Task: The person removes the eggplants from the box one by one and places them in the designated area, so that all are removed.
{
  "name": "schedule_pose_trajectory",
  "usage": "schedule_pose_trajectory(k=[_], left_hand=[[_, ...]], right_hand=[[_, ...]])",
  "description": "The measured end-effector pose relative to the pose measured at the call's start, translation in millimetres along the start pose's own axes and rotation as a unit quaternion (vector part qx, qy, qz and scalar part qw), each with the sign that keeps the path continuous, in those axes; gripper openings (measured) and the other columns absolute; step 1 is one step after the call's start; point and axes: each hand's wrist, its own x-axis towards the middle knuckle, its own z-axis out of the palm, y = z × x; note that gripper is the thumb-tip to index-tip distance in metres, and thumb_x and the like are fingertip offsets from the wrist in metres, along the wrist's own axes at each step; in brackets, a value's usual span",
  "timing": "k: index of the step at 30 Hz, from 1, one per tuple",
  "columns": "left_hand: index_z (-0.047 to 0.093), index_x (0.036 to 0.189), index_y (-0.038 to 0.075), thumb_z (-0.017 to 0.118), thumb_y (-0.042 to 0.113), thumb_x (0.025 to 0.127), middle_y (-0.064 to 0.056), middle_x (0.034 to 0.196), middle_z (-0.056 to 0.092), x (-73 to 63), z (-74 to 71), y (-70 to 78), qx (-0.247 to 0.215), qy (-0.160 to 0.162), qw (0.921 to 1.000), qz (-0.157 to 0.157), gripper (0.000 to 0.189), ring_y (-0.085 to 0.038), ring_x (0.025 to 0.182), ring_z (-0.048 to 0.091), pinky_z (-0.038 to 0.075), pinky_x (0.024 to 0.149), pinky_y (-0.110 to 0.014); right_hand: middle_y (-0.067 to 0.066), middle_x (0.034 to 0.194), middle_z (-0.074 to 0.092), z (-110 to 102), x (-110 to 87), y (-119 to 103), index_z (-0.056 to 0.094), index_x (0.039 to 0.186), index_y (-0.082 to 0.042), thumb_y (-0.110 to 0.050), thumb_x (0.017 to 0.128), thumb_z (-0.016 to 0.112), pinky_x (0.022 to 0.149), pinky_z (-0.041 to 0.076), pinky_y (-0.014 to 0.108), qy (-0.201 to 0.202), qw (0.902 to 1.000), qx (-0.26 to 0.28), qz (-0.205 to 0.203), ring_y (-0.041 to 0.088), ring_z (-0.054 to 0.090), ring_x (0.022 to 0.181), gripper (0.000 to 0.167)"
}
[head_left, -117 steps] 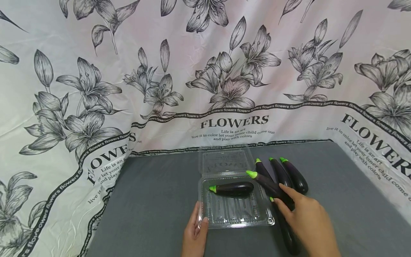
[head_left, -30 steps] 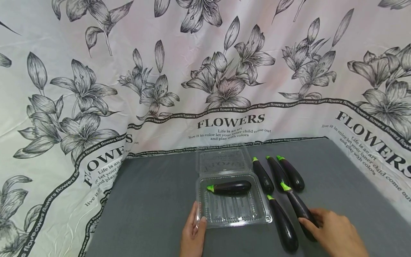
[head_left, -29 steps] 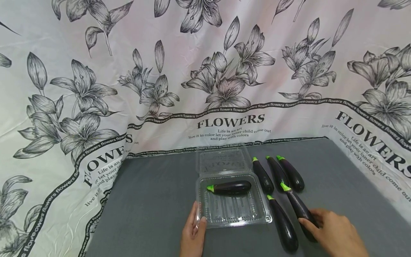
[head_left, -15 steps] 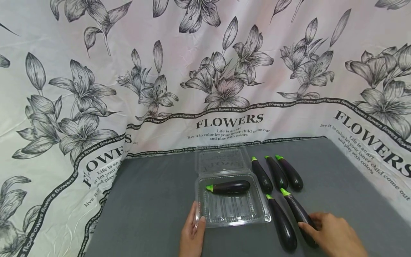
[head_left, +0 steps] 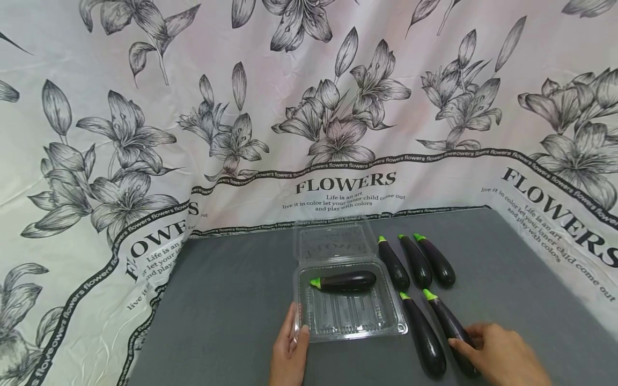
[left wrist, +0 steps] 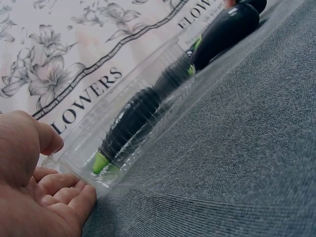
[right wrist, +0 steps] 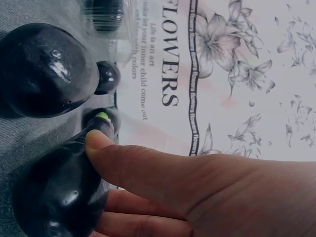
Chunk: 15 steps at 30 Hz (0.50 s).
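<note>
In the head view my left hand [head_left: 288,351] holds the left edge of a clear plastic clamshell box [head_left: 345,329], thumb at the rim and fingers along its side. The box lid [head_left: 333,241] is tipped back. One dark eggplant [head_left: 348,281] with a green stem end lies across the box. My right hand [head_left: 502,351] grips another eggplant [head_left: 450,321] between thumb and fingers, at the front right. The right wrist view shows the thumb [right wrist: 106,148] pressing that eggplant [right wrist: 59,182]. Close to its left lies another eggplant [head_left: 425,338].
Behind them, three eggplants lie side by side, the left one [head_left: 393,264] close to the box, then the middle one [head_left: 416,262] and the right one [head_left: 436,261]. Grey cloth [head_left: 232,300] covers the table, and a flower-printed curtain [head_left: 232,203] stands along its back and sides.
The held eggplant went from beside the box's right edge to the front right and is now down next to another eggplant. Over the last second it slid slightly toward me. My left hand stayed.
</note>
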Motion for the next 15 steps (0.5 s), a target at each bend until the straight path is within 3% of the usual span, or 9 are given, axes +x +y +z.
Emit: schedule_pose_trajectory(k=[15], left_hand=[[0.033, 0.165, 0.001, 0.062, 0.016, 0.109, -0.024, 0.165, 0.039, 0.0, -0.9, -2.3, -0.011, 0.004, 0.9997, 0.021, 0.065, -0.036, 0.149, 0.038, 0.04, 0.104, -0.012]], right_hand=[[0.017, 0.097, 0.078, 4.4, 2.0, 1.6, 0.074, 0.113, 0.01, -0.058, 0.087, 0.082, 0.076, 0.055, 0.061, -0.004, 0.9998, -0.001, 0.017, 0.037, 0.072, 0.087, 0.073]])
